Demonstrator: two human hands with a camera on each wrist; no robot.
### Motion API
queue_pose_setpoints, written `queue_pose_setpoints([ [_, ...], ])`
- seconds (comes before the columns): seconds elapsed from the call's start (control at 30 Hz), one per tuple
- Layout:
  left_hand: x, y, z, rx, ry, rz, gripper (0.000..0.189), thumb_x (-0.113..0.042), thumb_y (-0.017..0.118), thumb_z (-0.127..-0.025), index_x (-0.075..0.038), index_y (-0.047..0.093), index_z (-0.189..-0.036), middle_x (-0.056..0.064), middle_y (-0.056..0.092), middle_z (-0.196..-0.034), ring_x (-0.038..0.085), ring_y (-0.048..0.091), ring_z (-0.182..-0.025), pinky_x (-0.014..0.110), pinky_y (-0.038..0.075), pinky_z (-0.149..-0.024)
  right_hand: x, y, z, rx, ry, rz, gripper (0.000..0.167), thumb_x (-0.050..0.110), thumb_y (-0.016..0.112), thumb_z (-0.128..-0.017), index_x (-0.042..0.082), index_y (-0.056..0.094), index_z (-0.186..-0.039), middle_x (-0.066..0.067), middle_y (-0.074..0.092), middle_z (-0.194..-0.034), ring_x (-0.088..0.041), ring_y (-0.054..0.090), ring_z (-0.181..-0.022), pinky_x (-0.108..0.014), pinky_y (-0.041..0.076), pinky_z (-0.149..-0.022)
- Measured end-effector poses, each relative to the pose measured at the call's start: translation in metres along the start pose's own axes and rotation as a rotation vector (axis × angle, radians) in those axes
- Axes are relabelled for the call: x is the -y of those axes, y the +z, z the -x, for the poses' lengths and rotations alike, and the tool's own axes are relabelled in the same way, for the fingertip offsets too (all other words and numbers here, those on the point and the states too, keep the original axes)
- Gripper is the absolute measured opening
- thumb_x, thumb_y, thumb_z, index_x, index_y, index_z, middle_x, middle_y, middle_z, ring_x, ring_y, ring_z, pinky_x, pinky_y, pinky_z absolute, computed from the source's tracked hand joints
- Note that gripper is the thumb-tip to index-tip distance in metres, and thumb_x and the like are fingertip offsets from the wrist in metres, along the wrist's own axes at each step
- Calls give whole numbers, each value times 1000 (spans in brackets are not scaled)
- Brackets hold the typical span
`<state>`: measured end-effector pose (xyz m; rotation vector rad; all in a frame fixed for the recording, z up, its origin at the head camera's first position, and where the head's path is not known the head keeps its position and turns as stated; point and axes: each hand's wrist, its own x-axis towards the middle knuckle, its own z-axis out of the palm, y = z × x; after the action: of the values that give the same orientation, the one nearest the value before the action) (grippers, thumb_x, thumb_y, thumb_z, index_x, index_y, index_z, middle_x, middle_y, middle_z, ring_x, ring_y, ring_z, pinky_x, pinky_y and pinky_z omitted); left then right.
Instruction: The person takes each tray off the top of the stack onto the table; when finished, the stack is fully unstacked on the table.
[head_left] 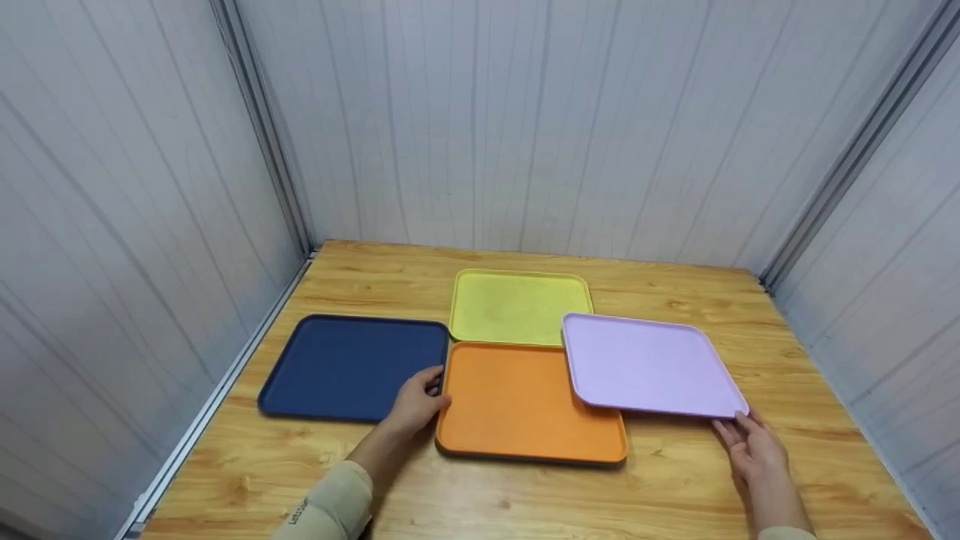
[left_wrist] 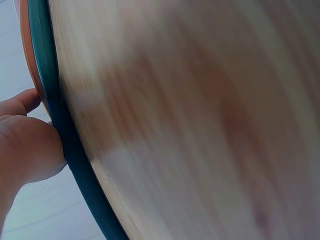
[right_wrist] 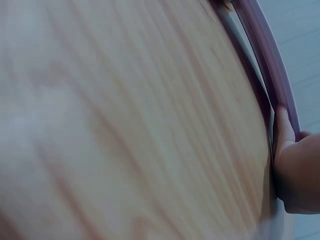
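My right hand (head_left: 761, 454) pinches the near right corner of a light purple tray (head_left: 649, 364). That tray overlaps the right part of an orange tray (head_left: 525, 401) and is raised off the table on its right side, with a gap beneath it in the right wrist view. My left hand (head_left: 412, 405) rests between the orange tray and a dark blue tray (head_left: 352, 364), its thumb touching the orange tray's left rim. Under the orange tray lies a dark green tray (left_wrist: 44, 50), its edge showing in the left wrist view.
Behind the orange tray lies a yellow tray (head_left: 517, 304), its near right corner overlapped by the purple one. All stand on a wood-grain table (head_left: 405, 502). Pale panel walls (head_left: 480, 120) rise at the back and both sides.
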<state>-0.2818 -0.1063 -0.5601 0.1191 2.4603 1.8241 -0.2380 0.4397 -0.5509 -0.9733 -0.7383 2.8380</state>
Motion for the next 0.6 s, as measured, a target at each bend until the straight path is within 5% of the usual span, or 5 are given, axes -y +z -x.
queue_pose_setpoints([
  [0.3, 1, -2, -2, -9, -15, -17, 61, 6, 66, -89, 10, 45, -146, 28, 52, -141, 40, 51, -129, 48, 45, -106, 1, 5, -1, 24, -14, 31, 91, -13, 47, -99, 46, 14, -160, 12, 18, -162, -9, 21, -146, -43, 38, -109],
  [0.6, 4, -2, -1, 8, -6, -22, 62, 6, 65, -89, 10, 44, -147, 27, 52, -141, 39, 50, -130, 49, 43, -107, 4, 6, -3, -72, -80, 39, 88, -17, 50, -96, 39, 25, -159, 10, 25, -157, -10, 46, -128, -39, 48, -100],
])
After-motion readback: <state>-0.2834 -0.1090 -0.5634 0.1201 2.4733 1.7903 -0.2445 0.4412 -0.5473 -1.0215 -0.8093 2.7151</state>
